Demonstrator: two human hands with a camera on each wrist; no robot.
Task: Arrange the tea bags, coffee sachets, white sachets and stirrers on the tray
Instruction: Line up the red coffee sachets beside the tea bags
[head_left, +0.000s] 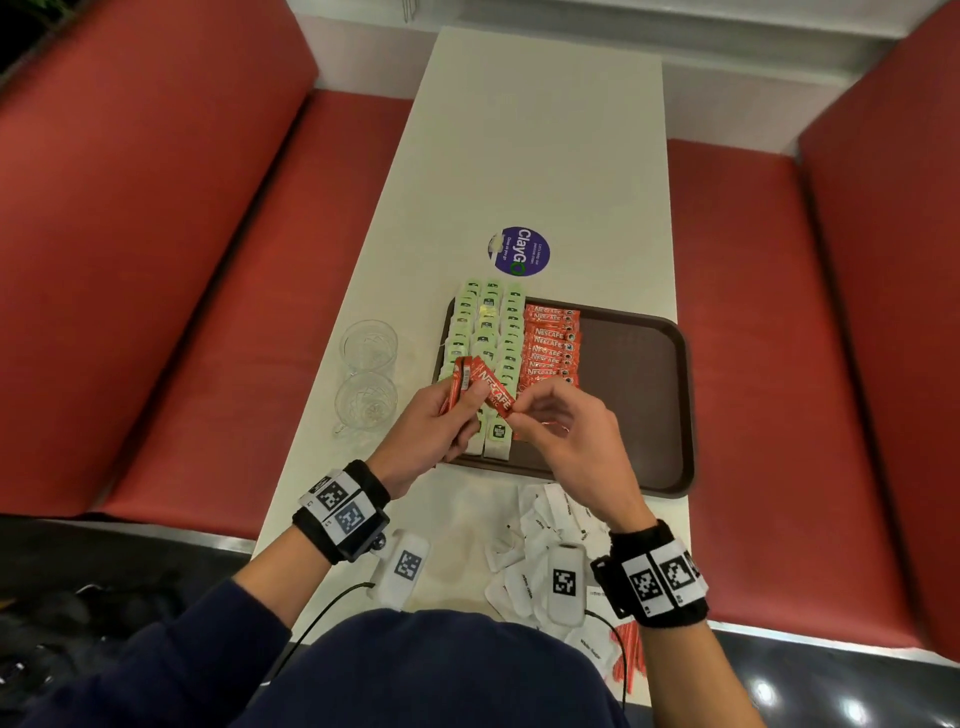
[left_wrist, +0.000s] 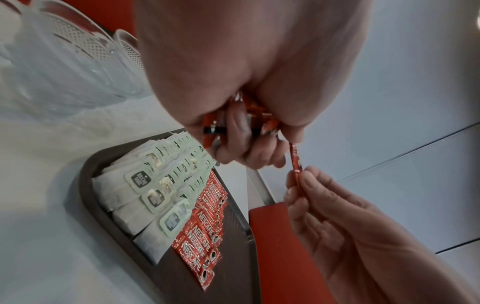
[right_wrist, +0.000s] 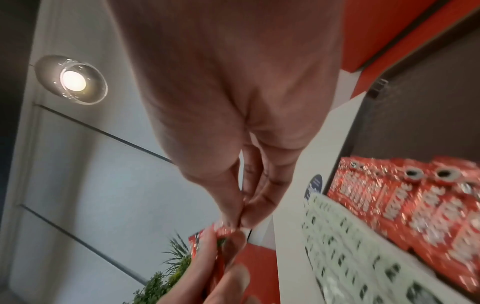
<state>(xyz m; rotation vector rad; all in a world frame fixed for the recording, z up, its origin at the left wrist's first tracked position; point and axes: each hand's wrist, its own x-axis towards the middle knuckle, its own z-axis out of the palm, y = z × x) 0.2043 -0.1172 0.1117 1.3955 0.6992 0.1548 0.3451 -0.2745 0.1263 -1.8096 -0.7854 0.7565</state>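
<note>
Left hand (head_left: 427, 422) grips coffee sachets (head_left: 458, 383); right hand (head_left: 563, 422) pinches 1 sachet (head_left: 496, 395).

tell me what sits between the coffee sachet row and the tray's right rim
Nothing: in the head view the brown tray floor is bare from the laid coffee sachets to its right rim. The white sachets lie off the tray, nearer the person.

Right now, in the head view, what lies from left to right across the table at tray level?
Two glass cups → rows of green tea bags → column of red coffee sachets → bare brown part of the tray.
</note>
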